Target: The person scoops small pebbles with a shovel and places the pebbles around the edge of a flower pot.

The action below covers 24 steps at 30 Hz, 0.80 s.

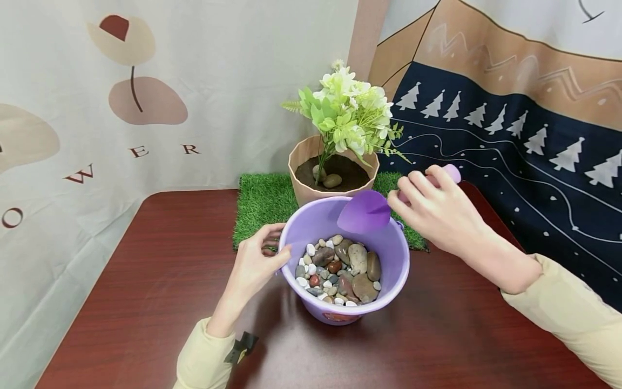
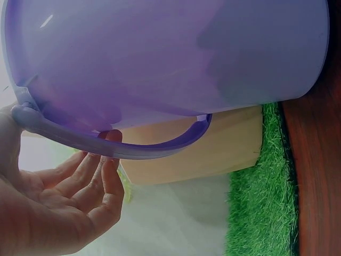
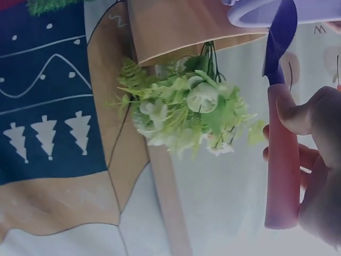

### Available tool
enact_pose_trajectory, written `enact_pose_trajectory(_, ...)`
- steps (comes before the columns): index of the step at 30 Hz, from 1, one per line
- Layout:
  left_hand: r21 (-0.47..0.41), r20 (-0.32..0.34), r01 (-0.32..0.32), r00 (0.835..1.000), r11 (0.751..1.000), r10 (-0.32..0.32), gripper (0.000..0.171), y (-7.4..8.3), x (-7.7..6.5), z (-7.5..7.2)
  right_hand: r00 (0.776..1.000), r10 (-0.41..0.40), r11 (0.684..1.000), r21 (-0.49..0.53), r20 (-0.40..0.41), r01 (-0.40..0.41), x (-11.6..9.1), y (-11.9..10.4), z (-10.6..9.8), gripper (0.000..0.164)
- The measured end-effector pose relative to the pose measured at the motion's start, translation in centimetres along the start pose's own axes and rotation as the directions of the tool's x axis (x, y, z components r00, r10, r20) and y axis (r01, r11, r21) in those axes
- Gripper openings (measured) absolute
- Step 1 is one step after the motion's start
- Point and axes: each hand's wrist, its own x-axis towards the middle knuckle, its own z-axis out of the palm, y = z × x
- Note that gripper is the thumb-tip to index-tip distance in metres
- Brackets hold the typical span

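Observation:
A purple bucket (image 1: 302, 227) stands on the table, with several pebbles and larger stones (image 1: 340, 270) in its bottom. My left hand (image 1: 254, 265) holds its left rim, thumb over the edge and fingers outside. In the left wrist view those fingers bend beside the bucket's hanging handle (image 2: 160, 150). My right hand (image 1: 439, 210) grips a toy shovel (image 1: 364, 212) by its pink handle (image 3: 282, 160). The shovel's purple blade overlaps the far right part of the bucket's opening and carries no stones in view.
Behind the bucket, a beige pot (image 1: 302, 189) holds dark soil, a couple of stones and white-flowered greenery (image 1: 347, 111). It stands on a green grass mat (image 1: 262, 208) at the back of the red-brown table (image 1: 146, 292). Printed curtains hang behind.

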Motion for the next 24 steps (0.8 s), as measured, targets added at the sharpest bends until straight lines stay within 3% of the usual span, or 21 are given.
enact_pose_trajectory(9,-0.003,0.002,0.005,1.0,1.0,-0.005,0.042,0.0,0.0,0.0,0.976,-0.195,0.965,-0.159,0.097,0.208,0.6,-1.4,0.3,0.031)
enact_pose_trajectory(18,-0.001,0.002,0.0,1.0,1.0,0.0,0.042,0.0,0.0,0.0,0.913,-0.361,0.874,-0.272,0.19,0.402,1.3,-2.6,2.3,0.03)
enact_pose_trajectory(20,0.0,0.003,0.0,1.0,1.0,0.0,0.042,0.0,0.0,0.0,0.908,-0.379,0.873,-0.256,0.18,0.415,1.4,-2.4,2.8,0.032)
enact_pose_trajectory(24,0.004,0.002,0.0,1.0,1.0,0.0,0.043,0.0,0.1,0.0,0.913,-0.385,0.902,-0.154,0.138,0.404,1.7,-1.3,3.9,0.031)
